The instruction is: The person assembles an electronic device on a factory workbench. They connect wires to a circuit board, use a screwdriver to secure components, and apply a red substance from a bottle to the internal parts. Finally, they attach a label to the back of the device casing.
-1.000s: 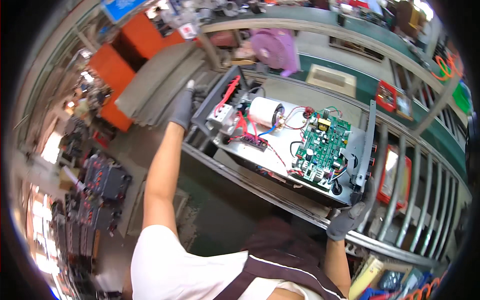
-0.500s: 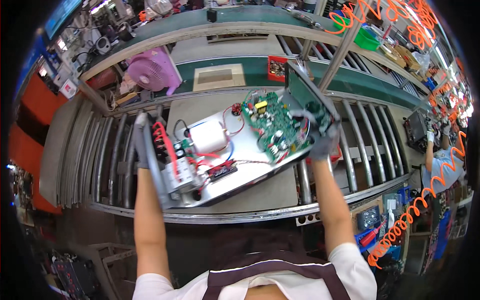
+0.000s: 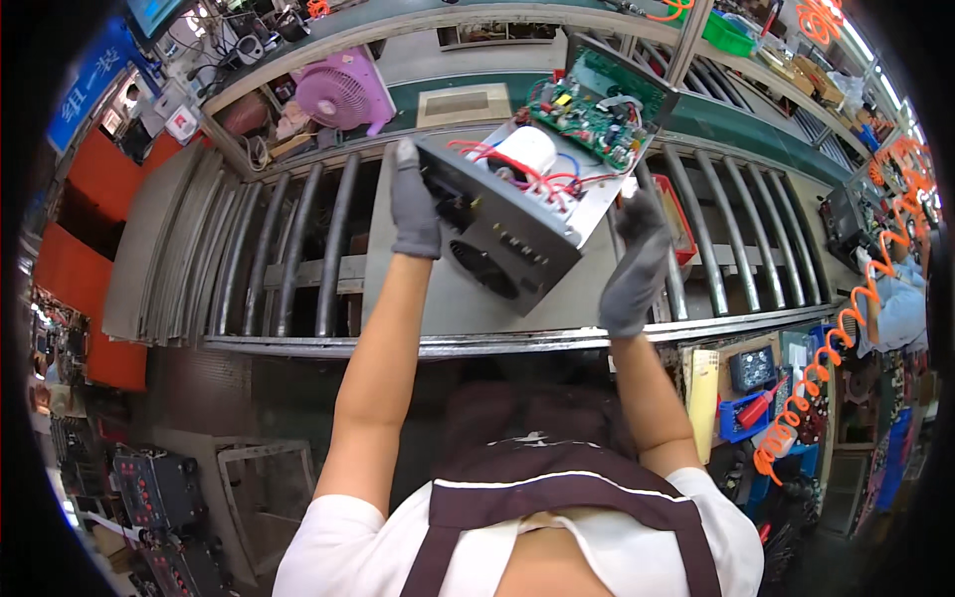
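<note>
An open metal chassis (image 3: 597,204) stands tilted and turned on a grey board (image 3: 398,308) on the roller conveyor. Its dark end panel (image 3: 497,234), with a round fan opening, faces me. Inside are a green circuit board (image 3: 587,124), a white cylinder (image 3: 527,149) and red wires. My left hand (image 3: 415,204), in a grey glove, is closed on the panel's upper left edge. My right hand (image 3: 637,269), gloved too, is just beside the chassis's right side, its slightly blurred fingers extended; it does not appear to grip it.
Metal rollers (image 3: 731,239) flank the board. A red bin (image 3: 676,219) sits right of the chassis. Beyond are a pink fan (image 3: 338,95) and a wooden frame (image 3: 463,102). Grey sheets (image 3: 164,249) stand at left. An orange coiled hose (image 3: 826,368) hangs at right, near another person (image 3: 895,303).
The chassis has turned so its end panel now faces me. My left hand has moved right with the panel. My right hand has left the far right corner and come nearer me.
</note>
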The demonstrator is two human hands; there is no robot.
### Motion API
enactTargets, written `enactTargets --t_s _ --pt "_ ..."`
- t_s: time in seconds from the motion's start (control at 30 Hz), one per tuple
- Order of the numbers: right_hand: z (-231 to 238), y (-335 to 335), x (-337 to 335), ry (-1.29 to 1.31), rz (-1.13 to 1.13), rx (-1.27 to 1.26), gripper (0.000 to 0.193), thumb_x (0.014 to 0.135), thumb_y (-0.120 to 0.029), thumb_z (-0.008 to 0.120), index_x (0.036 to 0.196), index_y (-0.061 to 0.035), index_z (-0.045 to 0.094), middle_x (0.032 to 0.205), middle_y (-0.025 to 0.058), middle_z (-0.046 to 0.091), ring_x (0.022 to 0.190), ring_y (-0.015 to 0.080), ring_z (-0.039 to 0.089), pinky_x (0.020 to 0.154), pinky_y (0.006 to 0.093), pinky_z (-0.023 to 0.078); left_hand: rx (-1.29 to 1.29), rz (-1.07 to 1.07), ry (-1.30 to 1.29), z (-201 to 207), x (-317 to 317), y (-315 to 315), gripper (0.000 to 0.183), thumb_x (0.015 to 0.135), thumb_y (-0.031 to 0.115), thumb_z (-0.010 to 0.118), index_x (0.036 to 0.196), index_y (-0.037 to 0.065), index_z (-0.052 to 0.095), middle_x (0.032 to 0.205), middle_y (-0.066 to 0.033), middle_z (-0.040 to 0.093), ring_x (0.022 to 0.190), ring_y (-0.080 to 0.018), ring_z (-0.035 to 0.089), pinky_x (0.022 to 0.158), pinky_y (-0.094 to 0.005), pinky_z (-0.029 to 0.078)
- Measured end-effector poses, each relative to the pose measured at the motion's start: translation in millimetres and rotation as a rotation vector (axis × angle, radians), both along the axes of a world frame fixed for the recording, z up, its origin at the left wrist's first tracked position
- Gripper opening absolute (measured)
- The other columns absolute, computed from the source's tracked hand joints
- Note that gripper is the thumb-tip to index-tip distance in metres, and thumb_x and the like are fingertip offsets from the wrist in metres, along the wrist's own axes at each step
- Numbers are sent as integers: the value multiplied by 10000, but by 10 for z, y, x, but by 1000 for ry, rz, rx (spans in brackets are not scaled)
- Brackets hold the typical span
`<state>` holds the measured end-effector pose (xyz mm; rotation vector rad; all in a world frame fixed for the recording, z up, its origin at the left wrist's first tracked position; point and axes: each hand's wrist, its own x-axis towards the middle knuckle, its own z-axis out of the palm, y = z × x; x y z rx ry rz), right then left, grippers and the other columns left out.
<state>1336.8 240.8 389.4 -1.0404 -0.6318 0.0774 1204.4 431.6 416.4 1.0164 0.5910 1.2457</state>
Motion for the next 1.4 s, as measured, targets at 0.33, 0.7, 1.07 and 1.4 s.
enactTargets --t_s 0.33,0.7,1.07,1.4 --pt "-18 237 -368 -226 -641 68 219 925 -227 520 900 -13 559 774 64 558 746 143 522 714 284 440 -123 -300 -215 225 67 -221 312 936 283 393 1043 70 594 1016 -55 622 945 -172 554 888 -312 404" --pt "-53 -38 718 -388 -662 -104 110 738 -136 593 716 -29 597 707 122 587 677 250 566 646 362 446 85 -310 -237 -158 -220 -1198 293 843 97 471 1101 -13 556 1028 -110 626 914 -191 600 842 -299 454" --pt "51 -731 485 -373 -418 -290 270 767 -315 582 902 -82 603 872 185 573 885 360 551 803 433 429 426 -44 455 -124 -336 -1377 600 917 247 547 1348 -91 304 1380 -179 364 1186 -224 416 1044 -332 301" --pt "-1145 -4435 708 152 -1544 -741 199 817 -102 568 994 -42 637 927 121 658 850 194 628 769 322 481 1208 456 480 -481 -321 -1275 374 930 239 497 1125 -79 499 1041 -205 560 958 -285 549 850 -390 457"
